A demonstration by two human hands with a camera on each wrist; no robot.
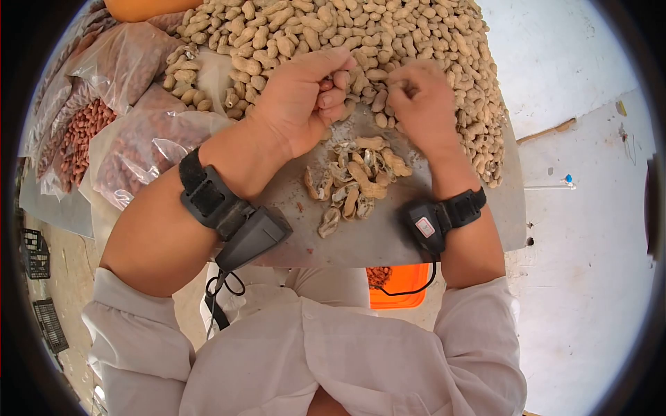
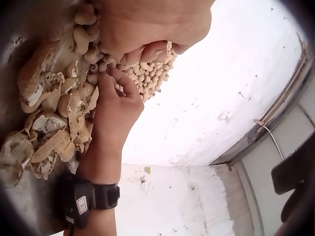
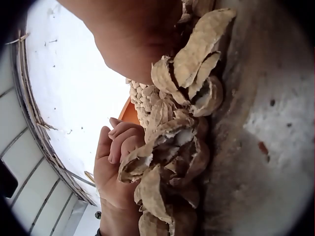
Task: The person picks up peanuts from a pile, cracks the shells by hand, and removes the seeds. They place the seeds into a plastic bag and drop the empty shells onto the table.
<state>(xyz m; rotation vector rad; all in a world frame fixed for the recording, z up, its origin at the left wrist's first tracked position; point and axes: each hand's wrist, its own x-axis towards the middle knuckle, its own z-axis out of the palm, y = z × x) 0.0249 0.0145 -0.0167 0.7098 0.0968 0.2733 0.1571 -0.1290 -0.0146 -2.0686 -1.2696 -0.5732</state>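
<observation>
My left hand [image 1: 298, 104] is raised at the near edge of a big heap of unshelled peanuts [image 1: 388, 35]. Its fingers curl over a reddish peanut kernel [image 1: 326, 84], partly hidden in the hand. Opposite it, my right hand [image 1: 427, 107] reaches into the heap with bent fingers and is slightly blurred. In the left wrist view, the right thumb and index fingertips [image 2: 112, 73] meet right beside some whole peanuts [image 2: 93, 69]; I cannot tell whether they pinch one. Between my forearms lies a small pile of cracked, hollow peanut shells [image 1: 357, 177] on the grey tabletop [image 1: 284, 239].
Clear plastic bags [image 1: 125, 66] of red kernels crowd the left side, with more red kernels [image 1: 83, 139] showing there. An orange container [image 1: 420, 295] holding kernels stands below the table's near edge. Black crates [image 1: 50, 324] are on the floor at left. A stick [image 1: 548, 132] lies at right.
</observation>
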